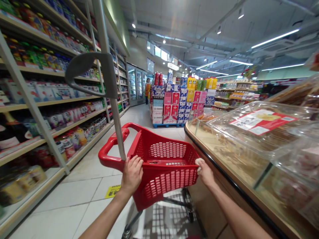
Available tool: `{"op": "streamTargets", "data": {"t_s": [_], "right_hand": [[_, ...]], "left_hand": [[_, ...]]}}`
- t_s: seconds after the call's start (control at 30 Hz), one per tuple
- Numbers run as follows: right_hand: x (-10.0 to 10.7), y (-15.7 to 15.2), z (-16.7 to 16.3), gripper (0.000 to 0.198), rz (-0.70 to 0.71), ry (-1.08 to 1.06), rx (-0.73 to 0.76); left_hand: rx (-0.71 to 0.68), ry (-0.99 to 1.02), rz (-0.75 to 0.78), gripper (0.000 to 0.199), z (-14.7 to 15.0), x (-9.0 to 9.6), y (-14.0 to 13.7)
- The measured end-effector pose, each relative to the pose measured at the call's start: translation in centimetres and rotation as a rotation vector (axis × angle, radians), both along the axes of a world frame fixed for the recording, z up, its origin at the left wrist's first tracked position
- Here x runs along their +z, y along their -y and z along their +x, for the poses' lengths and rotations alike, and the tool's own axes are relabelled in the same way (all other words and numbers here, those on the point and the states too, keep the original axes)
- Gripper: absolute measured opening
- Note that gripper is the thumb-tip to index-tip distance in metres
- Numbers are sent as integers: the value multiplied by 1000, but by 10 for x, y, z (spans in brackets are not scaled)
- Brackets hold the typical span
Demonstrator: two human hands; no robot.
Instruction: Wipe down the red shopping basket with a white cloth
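A red plastic shopping cart (171, 176) with perforated walls stands sideways in front of me, on a dark wheeled frame. My left hand (132, 173) rests on its near rim by the red handle, fingers curled over the edge. At the far right corner of the same rim, my right hand (204, 171) is closed around a crumpled white cloth or tissue (199, 162), which presses against the cart's edge. A metal pole (116, 122) with a grey plastic hook-shaped grip (109, 74) rises beside the handle.
Shelves of bottles and packs (62, 99) line the left. On the right, a display counter (199, 139) with clear plastic food boxes (249, 122) stands close to the cart. Ahead are stacked drink cartons (171, 103) on a blue pallet and a person (148, 91) farther back.
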State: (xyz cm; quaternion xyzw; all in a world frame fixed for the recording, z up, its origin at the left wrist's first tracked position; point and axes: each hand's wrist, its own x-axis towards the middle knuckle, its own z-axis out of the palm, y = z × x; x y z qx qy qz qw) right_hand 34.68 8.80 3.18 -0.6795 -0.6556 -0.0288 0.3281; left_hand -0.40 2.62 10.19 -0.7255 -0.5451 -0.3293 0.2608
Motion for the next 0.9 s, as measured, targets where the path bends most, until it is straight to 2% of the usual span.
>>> {"op": "streamTargets", "data": {"t_s": [0.07, 0.13, 0.2, 0.23, 0.33, 0.4, 0.47, 0.53, 0.6, 0.67, 0.7, 0.73, 0.8, 0.83, 0.9], "right_hand": [[-11, 6, -33, 46, 58, -9, 35], [-17, 13, -59, 52, 164, -21, 175], [-17, 16, -63, 58, 210, -8, 330], [-14, 17, -57, 59, 201, 1, 351], [-6, 14, -36, 52, 145, -17, 164], [-2, 12, -46, 47, 141, -33, 80], [-1, 13, -79, 48, 191, -19, 187], [-1, 17, -113, 53, 273, 4, 380], [-1, 22, -123, 54, 301, 5, 471], [-3, 23, -102, 52, 258, -3, 402], [-5, 21, -86, 51, 232, -18, 303], [-7, 19, -70, 50, 197, -34, 206], [-10, 12, -54, 47, 153, -79, 119], [-10, 11, -58, 46, 149, -108, 117], [-3, 14, -96, 46, 175, -172, 209]], "left_hand": [[-2, 5, -9, 28, -1, -1, -1], [-10, 3, -21, 28, -2, -1, -2], [-16, 0, -28, 28, -4, -1, -2], [-16, -1, -26, 28, -4, -1, -1], [-10, -3, -10, 29, -3, -3, -1], [-8, -7, 2, 30, 0, -5, -1], [-6, -17, 4, 31, 2, -7, 0], [-11, -35, -17, 33, 1, -7, 3], [-56, -63, -43, 36, -6, -6, 9], [-141, -91, -33, 42, -18, 0, 15], [-149, -71, -1, 44, -26, 5, 17], [-118, -20, 43, 46, -34, 11, 19], [11, 123, 113, 45, -48, 25, 22], [70, 184, 113, 42, -53, 33, 22], [100, 221, 49, 32, -59, 45, 22]]}}
